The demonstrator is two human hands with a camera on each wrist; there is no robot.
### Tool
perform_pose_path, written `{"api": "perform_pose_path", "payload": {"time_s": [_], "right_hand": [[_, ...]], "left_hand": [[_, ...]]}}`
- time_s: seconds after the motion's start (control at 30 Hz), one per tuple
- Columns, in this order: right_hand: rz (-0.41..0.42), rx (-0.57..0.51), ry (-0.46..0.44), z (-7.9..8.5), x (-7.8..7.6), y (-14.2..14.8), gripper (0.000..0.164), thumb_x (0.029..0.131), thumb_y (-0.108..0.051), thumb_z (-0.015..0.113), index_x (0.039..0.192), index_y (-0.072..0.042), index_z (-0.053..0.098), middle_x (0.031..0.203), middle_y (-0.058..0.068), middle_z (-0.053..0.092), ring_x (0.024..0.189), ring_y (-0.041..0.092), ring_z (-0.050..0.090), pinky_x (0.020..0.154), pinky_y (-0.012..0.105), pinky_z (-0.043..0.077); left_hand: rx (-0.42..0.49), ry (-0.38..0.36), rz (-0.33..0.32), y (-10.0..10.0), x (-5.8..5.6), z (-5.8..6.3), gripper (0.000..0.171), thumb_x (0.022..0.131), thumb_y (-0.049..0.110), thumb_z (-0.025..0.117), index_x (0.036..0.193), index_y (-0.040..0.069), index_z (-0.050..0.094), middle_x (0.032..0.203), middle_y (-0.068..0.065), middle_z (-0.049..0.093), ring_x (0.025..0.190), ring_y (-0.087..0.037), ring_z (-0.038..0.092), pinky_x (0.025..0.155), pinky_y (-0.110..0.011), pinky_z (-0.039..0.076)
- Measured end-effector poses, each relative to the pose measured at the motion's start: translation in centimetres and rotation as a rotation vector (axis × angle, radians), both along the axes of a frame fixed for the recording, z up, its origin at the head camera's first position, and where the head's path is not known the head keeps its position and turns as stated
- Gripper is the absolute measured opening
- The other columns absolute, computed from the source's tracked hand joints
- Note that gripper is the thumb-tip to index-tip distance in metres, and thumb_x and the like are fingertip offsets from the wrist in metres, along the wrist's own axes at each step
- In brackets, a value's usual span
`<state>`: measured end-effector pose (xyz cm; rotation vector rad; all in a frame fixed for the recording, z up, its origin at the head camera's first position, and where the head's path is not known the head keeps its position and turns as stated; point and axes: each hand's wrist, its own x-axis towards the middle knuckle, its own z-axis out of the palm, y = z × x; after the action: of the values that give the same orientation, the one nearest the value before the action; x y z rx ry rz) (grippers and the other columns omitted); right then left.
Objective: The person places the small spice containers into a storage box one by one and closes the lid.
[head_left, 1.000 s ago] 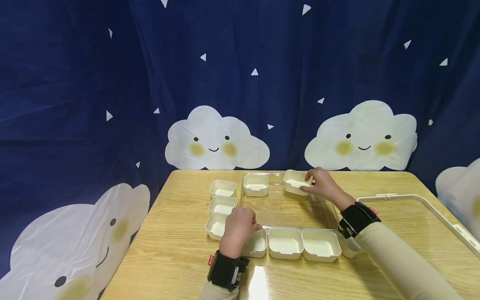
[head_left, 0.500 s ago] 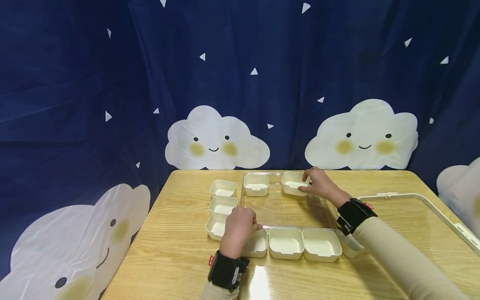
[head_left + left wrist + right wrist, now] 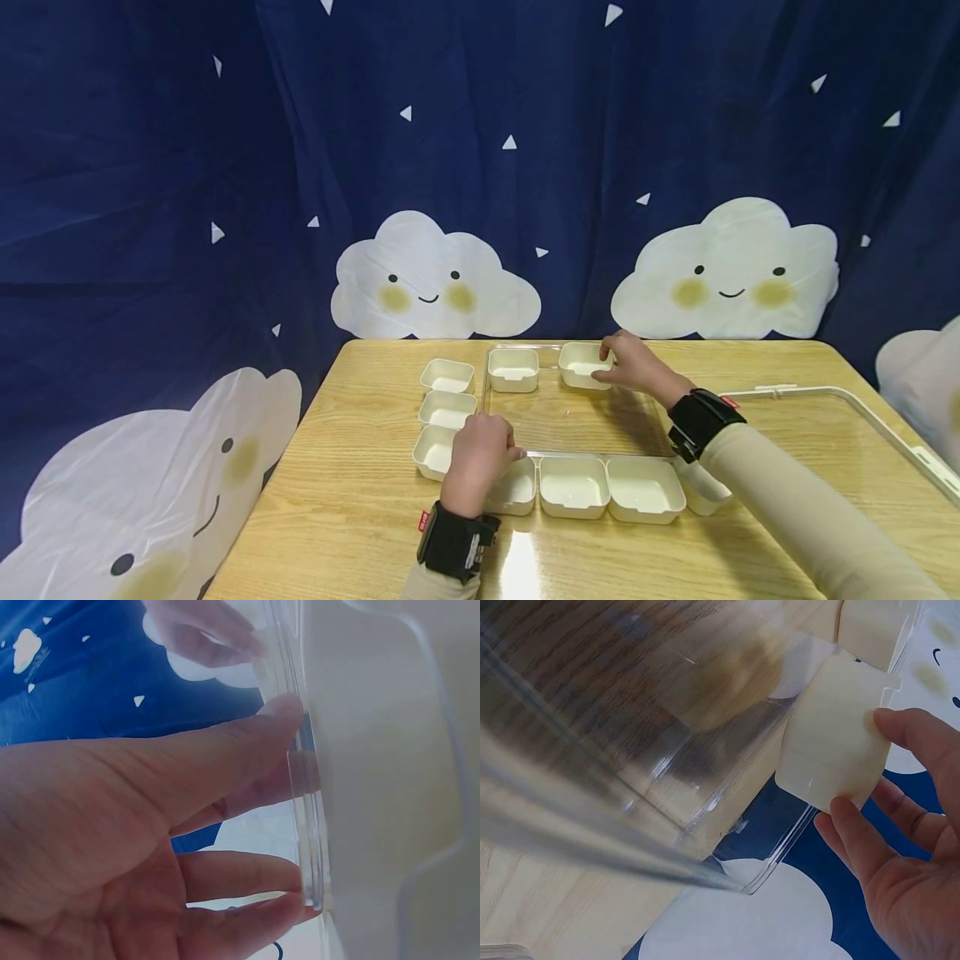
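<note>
My right hand (image 3: pixel 633 367) pinches a small cream bin (image 3: pixel 581 375) by its right side, thumb and fingers on its wall (image 3: pixel 832 735). That bin is at the far side of a clear plastic box (image 3: pixel 486 396), to the right of another cream bin (image 3: pixel 513 379) in the box's back left corner. A gap separates the two. My left hand (image 3: pixel 480 454) grips the near rim of the clear box; in the left wrist view the thumb and fingers (image 3: pixel 240 874) hold the clear edge, beside a cream bin (image 3: pixel 375 772).
Several cream bins stand outside the box: a column along its left side (image 3: pixel 446 410) and a row along its near side (image 3: pixel 573 496). A clear panel with a cream frame (image 3: pixel 840 392) lies on the table's right. A blue cloud-printed curtain (image 3: pixel 577 167) hangs behind.
My right hand has carried its bin left toward the back left bin, and the bin has gone from tilted to nearly level. The left hand stays on the box rim.
</note>
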<state>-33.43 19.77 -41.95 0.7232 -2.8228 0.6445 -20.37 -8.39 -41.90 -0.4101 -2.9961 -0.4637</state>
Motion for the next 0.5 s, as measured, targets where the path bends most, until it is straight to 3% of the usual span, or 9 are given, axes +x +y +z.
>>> {"api": "perform_pose_path", "payload": {"time_s": [0.5], "right_hand": [[0.013,0.021,-0.004,-0.46,-0.14,-0.74,0.03,0.075,-0.011,0.086,0.084,0.004,0.063,0.091,0.023,0.057,0.072,0.027,0.051,0.068,0.04,0.046]], "left_hand": [[0.01,-0.007,-0.002,0.01,0.19,0.26,0.033,0.079,0.031,0.087,0.062,0.015,0.065,0.07,-0.002,0.063,0.072,-0.023,0.06,0.055,-0.032,0.048]]}}
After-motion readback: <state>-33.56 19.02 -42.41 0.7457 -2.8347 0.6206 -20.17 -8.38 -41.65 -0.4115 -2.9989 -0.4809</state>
